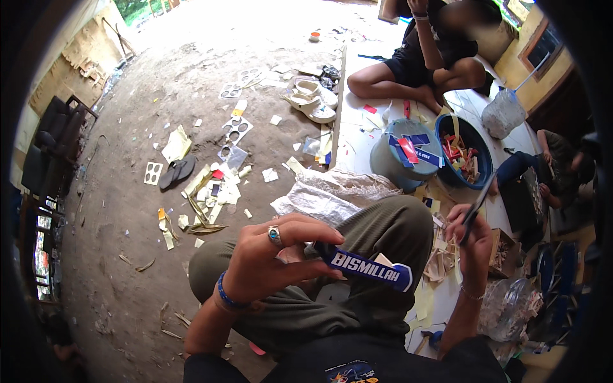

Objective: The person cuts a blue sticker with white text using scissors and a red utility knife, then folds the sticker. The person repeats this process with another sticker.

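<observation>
My left hand point(265, 258), with a ring and a blue bracelet, pinches one end of a blue strip point(367, 269) with white lettering. The strip points right over my bent knee, and a bit of pale material shows at its upper edge. To the right, my right hand point(474, 246) is raised and closed around a pair of dark scissors point(477, 207), their blades pointing up and away from the strip. Whether the blades are parted is hard to make out. Beyond my knee, blue and red strips point(415, 150) lie on an upturned grey-green bucket point(386, 167).
A blue tub point(483, 180) of red and pale pieces stands beside the bucket. White sacking point(338, 191) lies past my knee. Paper scraps, a dark sandal point(177, 172) and white clogs point(313, 102) are on the dirt floor. Two people sit nearby, one ahead, one right.
</observation>
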Available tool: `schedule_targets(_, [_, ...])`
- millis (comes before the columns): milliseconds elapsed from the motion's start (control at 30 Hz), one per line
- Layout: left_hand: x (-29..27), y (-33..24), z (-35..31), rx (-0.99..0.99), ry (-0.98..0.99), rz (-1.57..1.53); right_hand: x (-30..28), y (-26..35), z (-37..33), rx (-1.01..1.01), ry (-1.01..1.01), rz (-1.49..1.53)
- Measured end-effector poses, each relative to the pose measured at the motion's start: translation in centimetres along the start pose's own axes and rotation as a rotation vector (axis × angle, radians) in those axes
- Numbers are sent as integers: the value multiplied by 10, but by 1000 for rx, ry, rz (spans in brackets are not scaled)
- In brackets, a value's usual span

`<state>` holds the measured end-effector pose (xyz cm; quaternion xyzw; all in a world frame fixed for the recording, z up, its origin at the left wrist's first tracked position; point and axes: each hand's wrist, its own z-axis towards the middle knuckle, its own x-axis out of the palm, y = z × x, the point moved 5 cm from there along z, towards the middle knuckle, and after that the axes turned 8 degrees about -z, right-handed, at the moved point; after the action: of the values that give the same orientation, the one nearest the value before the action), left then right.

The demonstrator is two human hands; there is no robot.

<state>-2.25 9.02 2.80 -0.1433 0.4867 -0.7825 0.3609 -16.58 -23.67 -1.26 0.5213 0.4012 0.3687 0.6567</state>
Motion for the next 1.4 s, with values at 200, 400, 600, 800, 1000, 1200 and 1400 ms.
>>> schedule_targets(200, [4, 2, 8, 17, 104, -88, 96, 66, -14, -538, 317, -741])
schedule_targets(400, [7, 6, 13, -3, 132, -116, 108, 70, -3, -627, 332, -876])
schedule_targets(600, [11, 12, 18, -103, 53, -246, 103, 65, 2, -599, 363, -885])
schedule_targets(800, [15, 19, 26, -139, 89, -304, 97, 63, 4, -560, 408, -855])
schedule_targets(1000, [15, 24, 22, -138, 128, -370, 99, 64, 4, -590, 403, -871])
schedule_targets(1200, [10, 24, 19, -145, 134, -454, 102, 67, 7, -608, 416, -892])
schedule_targets(1400, [9, 24, 18, -149, 125, -473, 104, 68, 7, -626, 431, -885])
